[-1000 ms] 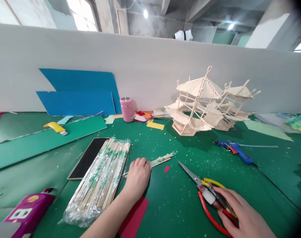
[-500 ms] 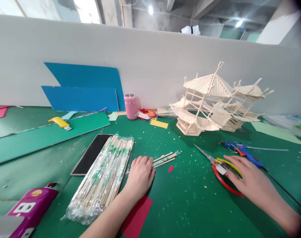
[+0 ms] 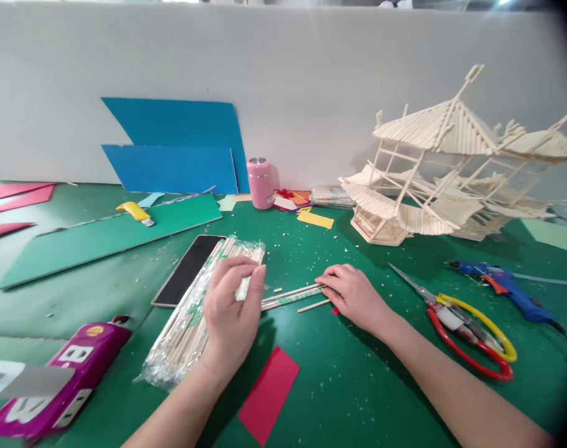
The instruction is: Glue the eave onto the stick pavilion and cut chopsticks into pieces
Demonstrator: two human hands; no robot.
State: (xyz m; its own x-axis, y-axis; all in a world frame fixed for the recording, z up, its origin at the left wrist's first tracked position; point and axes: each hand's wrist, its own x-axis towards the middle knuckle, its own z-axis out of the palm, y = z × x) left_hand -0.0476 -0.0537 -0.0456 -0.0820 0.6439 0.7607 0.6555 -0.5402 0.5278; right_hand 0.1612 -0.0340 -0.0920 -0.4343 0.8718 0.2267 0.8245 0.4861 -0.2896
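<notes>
Raised over the plastic-wrapped pack of chopsticks [image 3: 190,330], my left hand [image 3: 232,311] has its fingers curled and its thumb against the index finger. Whatever it may pinch cannot be made out. My right hand [image 3: 355,295] rests on the table with its fingers closed on the right ends of loose chopsticks [image 3: 288,297], one in a printed clear sleeve. A short piece of stick [image 3: 314,306] lies just below them. Red-and-yellow-handled scissors [image 3: 451,317] lie to the right of my right hand, untouched.
A stick-built pavilion model [image 3: 433,168] stands at the back right, near a blue glue gun [image 3: 507,289]. A phone [image 3: 183,274] lies partly under the pack. A purple power strip [image 3: 82,367], yellow cutter [image 3: 134,211], pink flask [image 3: 260,183] and red paper [image 3: 269,395] are around.
My right hand has left the scissors and moved left onto the chopsticks. My left hand has let go of them and risen to the left over the pack. The view has tilted down.
</notes>
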